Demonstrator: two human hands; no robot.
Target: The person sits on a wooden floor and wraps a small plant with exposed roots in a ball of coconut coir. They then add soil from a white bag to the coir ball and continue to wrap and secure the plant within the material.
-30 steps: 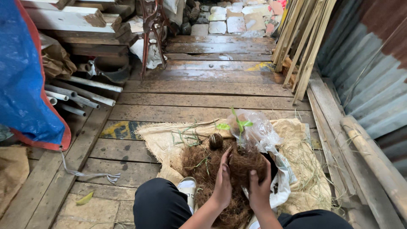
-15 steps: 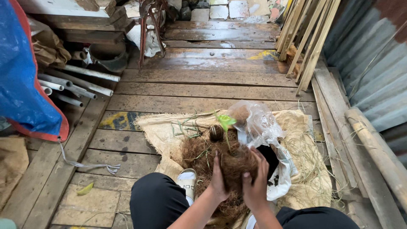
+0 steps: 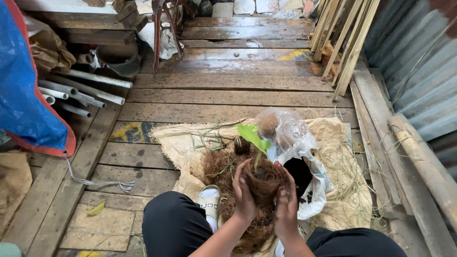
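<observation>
Lifted higher since earlier: fibre ball (image 3: 263,183) with seedling (image 3: 254,138), cupped between left hand (image 3: 243,194) and right hand (image 3: 286,205), fingers curled around it.

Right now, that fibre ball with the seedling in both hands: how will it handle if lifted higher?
The fibre ball looks loose and shaggy, so it probably sheds strands and deforms unless the left hand and right hand cup it. Likely light for its bulk. The seedling has a thin stem, so it may flop or snap.
</observation>
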